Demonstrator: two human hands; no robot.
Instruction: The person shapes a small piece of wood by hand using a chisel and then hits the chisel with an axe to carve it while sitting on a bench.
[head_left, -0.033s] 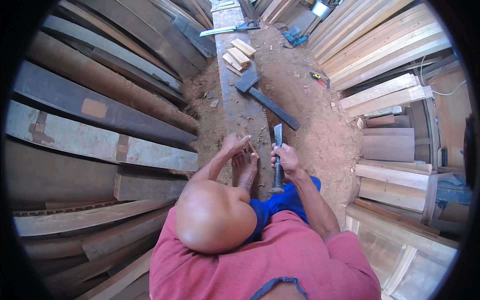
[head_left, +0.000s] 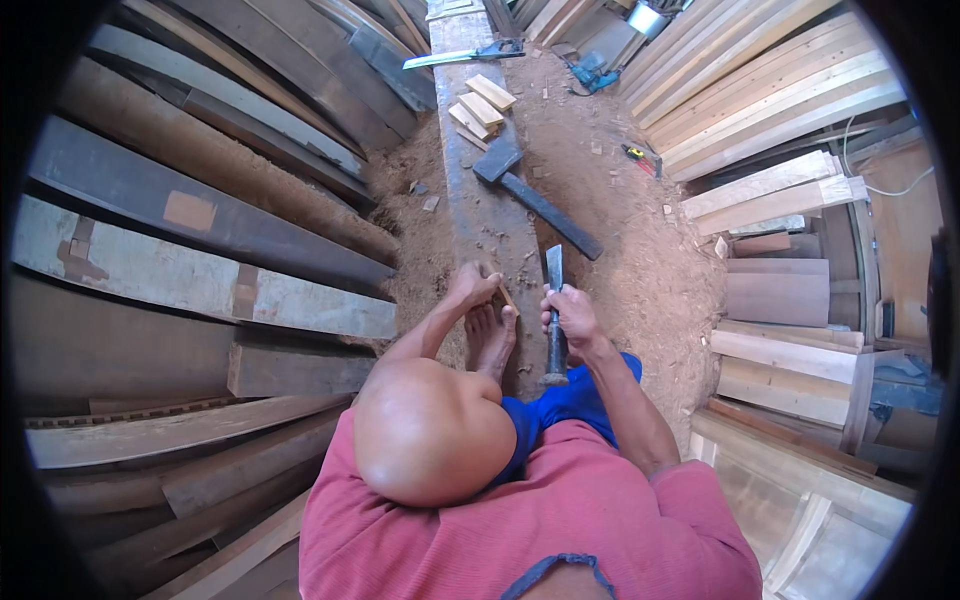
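Observation:
My right hand (head_left: 572, 315) is wrapped round a chisel (head_left: 555, 262), its flat metal blade pointing away from me and its dark handle end toward me. My left hand (head_left: 476, 286) is closed with thumb and fingers on a small wood piece (head_left: 509, 299), just above my bare foot (head_left: 490, 338). That foot rests on a long worn board (head_left: 465, 205). Beyond my hands a dark mallet (head_left: 500, 160) lies across the board, its handle slanting toward the right. Several small pale wood blocks (head_left: 490, 92) lie behind the mallet head.
A handsaw (head_left: 460, 57) lies across the board's far part. A blue power tool (head_left: 592, 75) and a yellow-and-black tool (head_left: 637, 155) lie on the sawdust-covered ground (head_left: 630, 270). Stacked timber (head_left: 200, 275) lines the left; more planks (head_left: 770, 75) stand at right.

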